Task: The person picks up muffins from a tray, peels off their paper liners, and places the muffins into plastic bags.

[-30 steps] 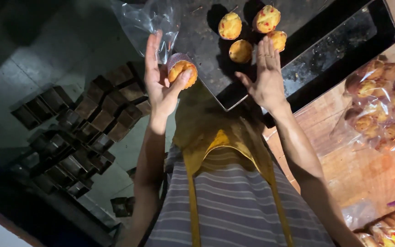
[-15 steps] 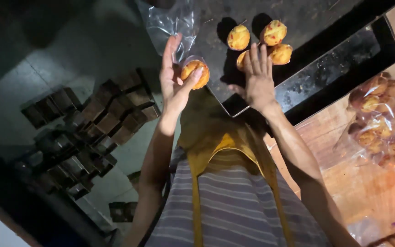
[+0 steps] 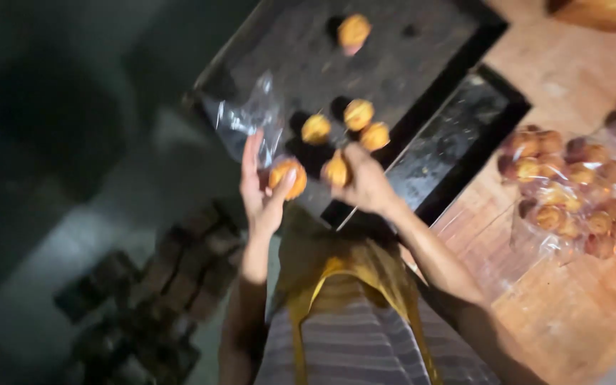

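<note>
My left hand (image 3: 259, 189) holds a clear plastic bag (image 3: 245, 121) and a small golden muffin (image 3: 288, 177) against its palm. My right hand (image 3: 367, 182) is closed on another muffin (image 3: 336, 172) at the near edge of a dark baking tray (image 3: 422, 50). Three more muffins (image 3: 357, 114) lie close together on the tray just beyond my hands. A single muffin (image 3: 353, 31) sits farther back on the tray.
A second dark tray (image 3: 458, 142) lies under the first, on a wooden table (image 3: 579, 314). Clear bags full of muffins (image 3: 572, 192) lie on the table to the right. Stacked dark moulds (image 3: 158, 285) sit low at the left.
The view has shifted, so the tray sits lower in frame. My right hand has gone from flat over the muffins to closed on one. The left hand holds its muffin and bag as before.
</note>
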